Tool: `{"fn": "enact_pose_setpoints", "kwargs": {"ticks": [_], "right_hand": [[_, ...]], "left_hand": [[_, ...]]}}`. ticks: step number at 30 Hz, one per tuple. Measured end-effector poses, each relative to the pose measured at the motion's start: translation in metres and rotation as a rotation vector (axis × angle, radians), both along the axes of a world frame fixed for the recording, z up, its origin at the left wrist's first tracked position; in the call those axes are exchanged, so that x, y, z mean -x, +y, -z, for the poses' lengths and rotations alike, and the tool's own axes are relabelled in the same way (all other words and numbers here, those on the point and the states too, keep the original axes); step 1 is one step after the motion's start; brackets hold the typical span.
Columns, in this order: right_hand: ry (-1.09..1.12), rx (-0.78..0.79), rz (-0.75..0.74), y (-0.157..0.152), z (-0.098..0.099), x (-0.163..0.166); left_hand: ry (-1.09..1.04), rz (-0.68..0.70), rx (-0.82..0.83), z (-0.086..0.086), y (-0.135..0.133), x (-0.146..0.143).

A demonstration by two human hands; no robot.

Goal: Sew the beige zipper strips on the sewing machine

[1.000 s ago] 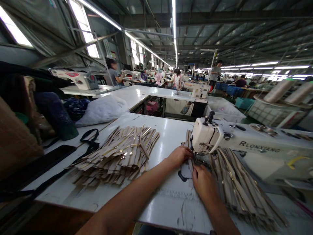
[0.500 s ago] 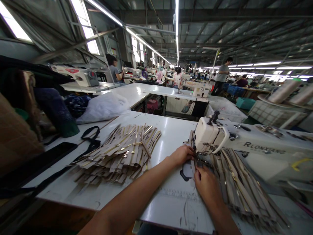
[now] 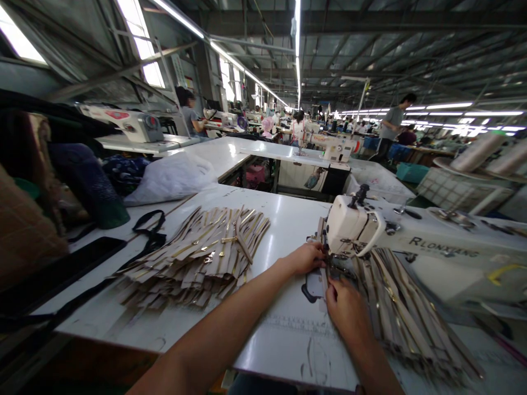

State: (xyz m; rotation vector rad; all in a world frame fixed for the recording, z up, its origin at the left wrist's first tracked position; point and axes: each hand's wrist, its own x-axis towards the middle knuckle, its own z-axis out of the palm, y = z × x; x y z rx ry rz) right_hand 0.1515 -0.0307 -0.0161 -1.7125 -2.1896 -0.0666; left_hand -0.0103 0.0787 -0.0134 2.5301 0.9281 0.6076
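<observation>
Beside the machine [image 3: 349, 224], my right hand [image 3: 348, 307] pinches the strip [image 3: 320, 229]; my left hand's [image 3: 307, 259] closure I cannot tell. I should guide straight.

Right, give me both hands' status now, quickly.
Left hand: fingers curled at the strip beside the sewing machine; pinching or pressing cannot be told.
Right hand: curled, fingers at the strip's nearer part; grip unclear.

Dim hall, blown-out windows [image 3: 140, 41] and bright overhead tube lights [image 3: 297, 60].
Pale glare streaks the white worktop [image 3: 284, 334] between far and near edges; deep shadow sits below its near left corner; wide-angle stretch and softness grow toward the view's sides.
</observation>
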Motion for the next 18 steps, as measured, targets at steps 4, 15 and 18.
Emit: {"fn": "enact_pose_setpoints", "kwargs": {"ticks": [4,15,18], "right_hand": [[-0.013,0.016,0.011,-0.001,-0.001,0.001],[0.055,0.008,-0.023,0.001,0.002,-0.011],[0.056,0.0,-0.029,0.001,0.003,-0.012]], "left_hand": [[0.044,-0.003,-0.074,0.001,-0.005,0.0],[0.026,0.024,-0.063,0.001,0.002,0.0],[0.022,0.029,-0.058,0.002,0.003,0.001]]}}
